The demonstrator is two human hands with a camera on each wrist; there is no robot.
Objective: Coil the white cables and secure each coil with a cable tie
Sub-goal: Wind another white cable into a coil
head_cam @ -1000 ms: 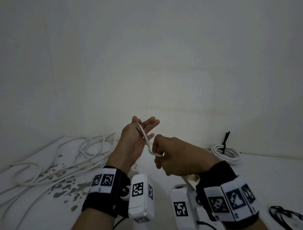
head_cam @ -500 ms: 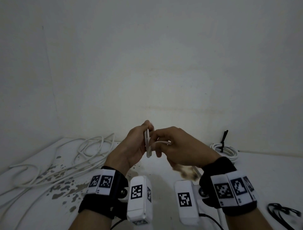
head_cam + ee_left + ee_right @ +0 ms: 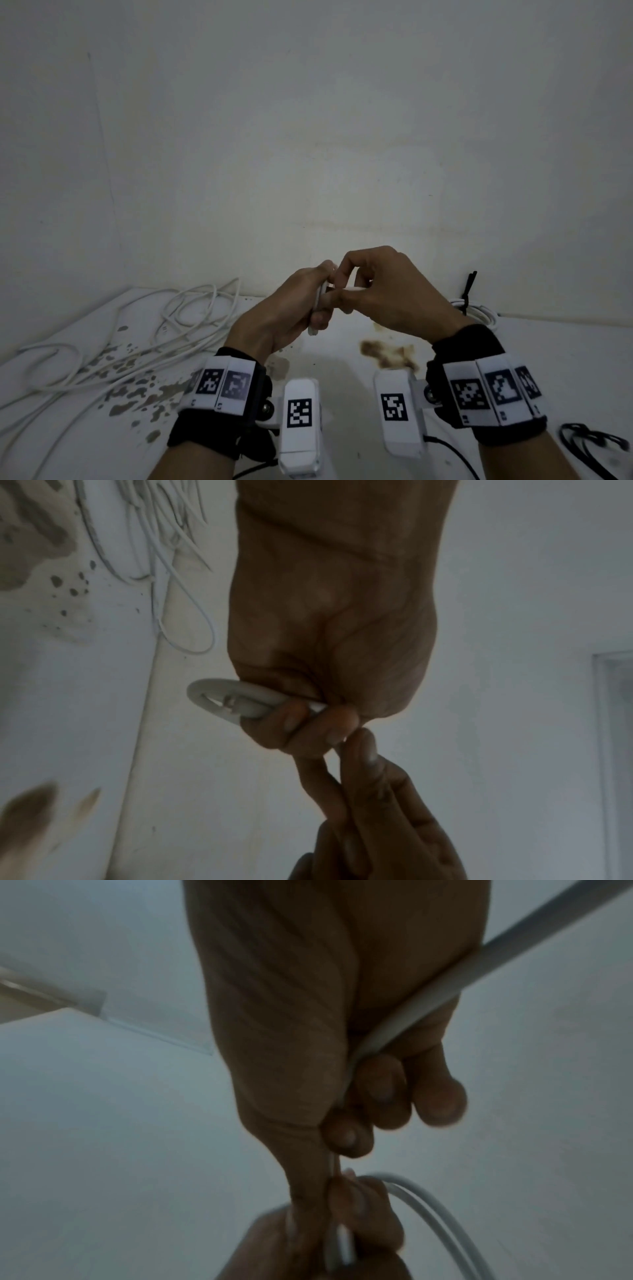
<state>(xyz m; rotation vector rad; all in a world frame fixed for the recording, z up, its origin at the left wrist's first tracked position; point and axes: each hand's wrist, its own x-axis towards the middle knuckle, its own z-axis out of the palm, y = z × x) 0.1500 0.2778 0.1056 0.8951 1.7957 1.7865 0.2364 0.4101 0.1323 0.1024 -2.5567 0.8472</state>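
Both hands meet in mid-air above the white table. My left hand (image 3: 308,305) grips a small coil of white cable (image 3: 232,699), and a loop sticks out below the curled fingers (image 3: 294,723). My right hand (image 3: 373,291) pinches the same cable (image 3: 407,1020), which runs through its palm and off past the wrist. In the right wrist view the coil's loops (image 3: 421,1199) show beyond the right fingertips. A loose tangle of white cable (image 3: 164,329) lies on the table at the left. A finished white coil (image 3: 479,310) with a black tie (image 3: 467,287) lies at the back right.
The white table (image 3: 342,394) has brown stains in the middle and dark flecks at the left. A black cable bundle (image 3: 592,442) lies at the near right edge. A pale wall rises close behind the table.
My left fingers have curled from spread to closed round the cable. The right hand has risen and moved up against the left hand, drawing the cable with it.
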